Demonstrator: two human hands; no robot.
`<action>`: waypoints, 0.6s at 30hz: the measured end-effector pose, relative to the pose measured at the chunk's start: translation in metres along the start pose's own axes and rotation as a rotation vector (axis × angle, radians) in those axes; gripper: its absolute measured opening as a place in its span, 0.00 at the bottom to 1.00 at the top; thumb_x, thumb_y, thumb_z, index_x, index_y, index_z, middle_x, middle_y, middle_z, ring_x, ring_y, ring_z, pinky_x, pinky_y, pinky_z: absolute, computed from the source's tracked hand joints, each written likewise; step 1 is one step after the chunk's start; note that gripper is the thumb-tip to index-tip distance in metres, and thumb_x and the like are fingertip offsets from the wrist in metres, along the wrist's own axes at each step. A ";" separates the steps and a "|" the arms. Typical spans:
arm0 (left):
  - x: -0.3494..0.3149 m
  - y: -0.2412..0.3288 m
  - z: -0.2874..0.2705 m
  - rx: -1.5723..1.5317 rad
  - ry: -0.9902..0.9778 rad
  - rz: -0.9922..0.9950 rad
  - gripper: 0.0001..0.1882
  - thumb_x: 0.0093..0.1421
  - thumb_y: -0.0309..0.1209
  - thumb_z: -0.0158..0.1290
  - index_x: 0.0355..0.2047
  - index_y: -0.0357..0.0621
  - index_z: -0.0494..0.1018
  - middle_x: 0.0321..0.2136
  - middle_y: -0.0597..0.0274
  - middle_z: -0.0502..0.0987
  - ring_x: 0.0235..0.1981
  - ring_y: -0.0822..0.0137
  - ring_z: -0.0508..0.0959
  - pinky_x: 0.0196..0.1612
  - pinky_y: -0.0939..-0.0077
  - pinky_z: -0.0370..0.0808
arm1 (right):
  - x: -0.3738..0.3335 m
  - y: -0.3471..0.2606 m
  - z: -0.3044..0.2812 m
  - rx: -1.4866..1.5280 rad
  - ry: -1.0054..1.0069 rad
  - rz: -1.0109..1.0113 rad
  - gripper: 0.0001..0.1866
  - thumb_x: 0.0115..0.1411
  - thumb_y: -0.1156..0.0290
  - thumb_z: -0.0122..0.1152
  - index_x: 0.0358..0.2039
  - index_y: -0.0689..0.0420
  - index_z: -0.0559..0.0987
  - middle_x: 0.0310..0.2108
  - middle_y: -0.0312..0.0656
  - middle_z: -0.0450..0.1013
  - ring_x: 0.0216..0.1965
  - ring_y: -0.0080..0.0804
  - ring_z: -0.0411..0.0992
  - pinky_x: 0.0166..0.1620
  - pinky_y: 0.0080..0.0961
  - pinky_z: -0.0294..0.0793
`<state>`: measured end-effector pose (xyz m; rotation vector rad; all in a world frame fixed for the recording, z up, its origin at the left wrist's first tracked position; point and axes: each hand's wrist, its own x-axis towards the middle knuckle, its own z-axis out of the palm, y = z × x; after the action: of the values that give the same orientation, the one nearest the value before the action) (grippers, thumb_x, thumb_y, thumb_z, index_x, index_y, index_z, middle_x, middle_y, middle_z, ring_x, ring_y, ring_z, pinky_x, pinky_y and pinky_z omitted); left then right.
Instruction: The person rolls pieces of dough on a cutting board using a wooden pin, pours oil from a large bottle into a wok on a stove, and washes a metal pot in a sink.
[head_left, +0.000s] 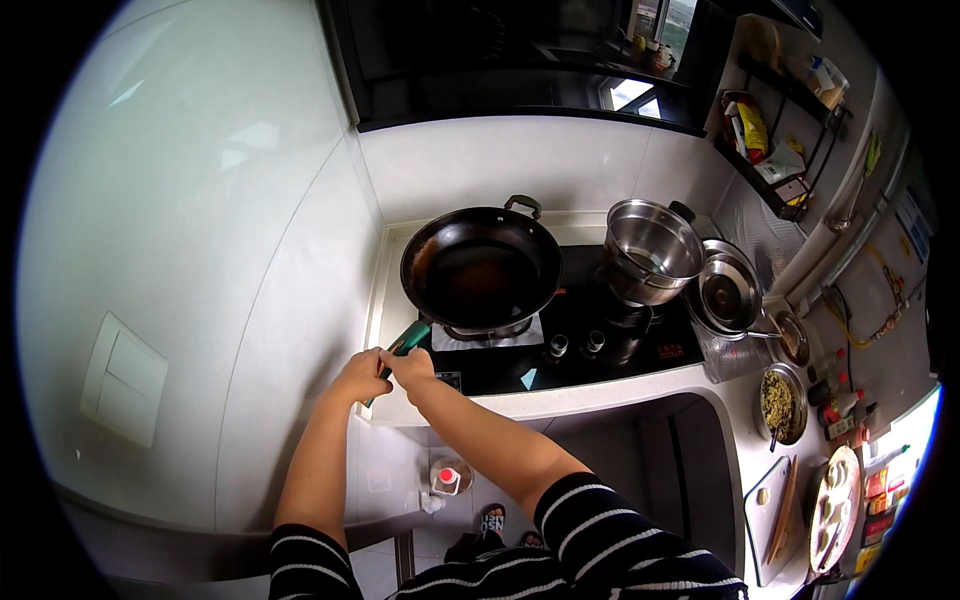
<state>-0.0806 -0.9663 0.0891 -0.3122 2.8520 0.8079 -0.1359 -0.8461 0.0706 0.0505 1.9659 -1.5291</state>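
Observation:
A large black wok [485, 265] sits over the left burner of the black gas stove [630, 345]. Its inside looks dark and shiny, with a brownish patch on the left wall. The green handle [409, 338] points toward me, down and to the left. Both my hands meet there: my left hand [361, 379] is closed at the handle's left side, and my right hand [409, 368] is closed around it from the right. The fingers overlap and partly hide the grip. A small loop handle [523, 205] stands at the wok's far rim.
To the right, a steel pot [652, 250] stands on the other burner, beside stacked steel pans [728, 290]. Along the right counter lie a bowl of chopped food [781, 405], a cutting board [768, 520] and a pale tray [835, 510]. A wall rises close on my left.

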 end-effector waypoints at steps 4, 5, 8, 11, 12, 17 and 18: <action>0.009 -0.007 0.006 0.096 0.084 0.017 0.15 0.36 0.28 0.59 0.26 0.36 0.69 0.27 0.48 0.75 0.32 0.50 0.75 0.35 0.63 0.72 | 0.019 0.008 0.006 -0.022 -0.007 -0.031 0.27 0.49 0.52 0.68 0.36 0.66 0.78 0.33 0.51 0.77 0.36 0.41 0.76 0.37 0.34 0.75; 0.008 -0.005 0.002 0.118 0.117 0.011 0.15 0.36 0.28 0.59 0.25 0.37 0.70 0.27 0.47 0.75 0.32 0.49 0.75 0.35 0.62 0.72 | 0.023 0.008 0.010 -0.033 -0.010 -0.052 0.28 0.48 0.51 0.67 0.36 0.66 0.79 0.34 0.51 0.77 0.37 0.43 0.77 0.38 0.34 0.76; 0.003 0.008 -0.008 0.245 0.043 -0.078 0.16 0.39 0.30 0.57 0.31 0.37 0.71 0.33 0.46 0.76 0.39 0.49 0.75 0.43 0.61 0.73 | 0.026 0.011 0.018 -0.035 0.018 -0.079 0.28 0.48 0.51 0.67 0.37 0.66 0.79 0.35 0.52 0.77 0.38 0.43 0.77 0.39 0.34 0.76; 0.004 0.003 -0.002 0.259 0.073 -0.107 0.17 0.40 0.30 0.57 0.33 0.38 0.71 0.36 0.47 0.76 0.42 0.49 0.75 0.45 0.60 0.73 | 0.023 0.008 0.016 -0.023 -0.003 -0.061 0.28 0.47 0.53 0.69 0.36 0.68 0.76 0.31 0.49 0.76 0.33 0.36 0.75 0.35 0.34 0.72; 0.004 0.002 -0.001 0.261 0.075 -0.114 0.18 0.40 0.30 0.57 0.33 0.38 0.71 0.36 0.47 0.76 0.43 0.49 0.74 0.46 0.61 0.73 | 0.021 0.008 0.015 -0.009 0.009 -0.073 0.27 0.47 0.53 0.69 0.34 0.68 0.77 0.31 0.49 0.76 0.34 0.36 0.75 0.36 0.35 0.72; 0.001 0.010 -0.006 0.265 0.048 -0.136 0.26 0.41 0.34 0.61 0.41 0.39 0.69 0.41 0.48 0.75 0.47 0.49 0.73 0.47 0.61 0.73 | 0.032 0.018 0.015 0.007 -0.091 -0.042 0.23 0.52 0.53 0.65 0.28 0.64 0.77 0.26 0.43 0.73 0.24 0.27 0.69 0.25 0.27 0.66; -0.002 0.013 -0.008 0.254 0.082 -0.129 0.29 0.41 0.35 0.62 0.44 0.39 0.67 0.43 0.48 0.74 0.48 0.49 0.72 0.48 0.60 0.72 | 0.031 0.019 0.011 0.016 -0.133 -0.017 0.22 0.53 0.52 0.64 0.27 0.63 0.77 0.24 0.42 0.72 0.22 0.25 0.67 0.23 0.25 0.64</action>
<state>-0.0827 -0.9591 0.1031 -0.4977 2.9287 0.4119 -0.1477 -0.8607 0.0374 -0.0602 1.8535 -1.5193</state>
